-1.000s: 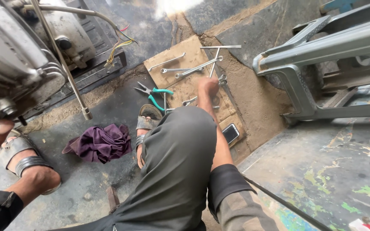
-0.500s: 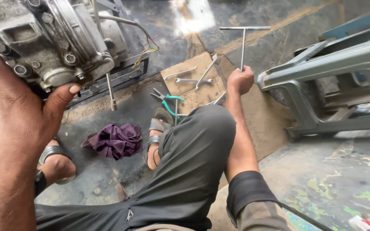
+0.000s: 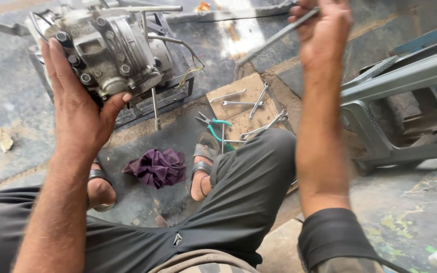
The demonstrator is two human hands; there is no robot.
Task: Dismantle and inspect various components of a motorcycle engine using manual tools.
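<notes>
1. head view looks down at a person crouched on a dirty concrete floor [image 3: 6,96], dark trousers, sandals on both feet.
2. left hand [image 3: 79,108] is raised at upper left, palm flat against the side of a grey metal engine block [image 3: 110,48]; the fingers are spread wide along the casing and the thumb presses its lower edge. open-palm brace, not a closed grip.
3. engine block sits at top left on a dark metal stand [image 3: 165,93], with a thin rod hanging down and coloured wires at its right side.
4. right hand [image 3: 322,28] is up at the top edge, fingers curled tight around a long metal t-handle wrench [image 3: 271,40]; the shaft slants down-left from the fist, motion-blurred, tip near the bright patch on the floor.
5. below the right hand, a cardboard sheet [image 3: 246,108] lies on the floor with several spanners [image 3: 259,101] scattered on it.
6. green-handled pliers [image 3: 213,126] lie at the cardboard's left edge, just beside the right foot's sandal [image 3: 204,151].
7. purple rag [image 3: 158,167] is bunched on the floor between the two feet.
8. grey plastic chair [image 3: 405,101] lies tipped at right, well apart from the engine block.
</notes>
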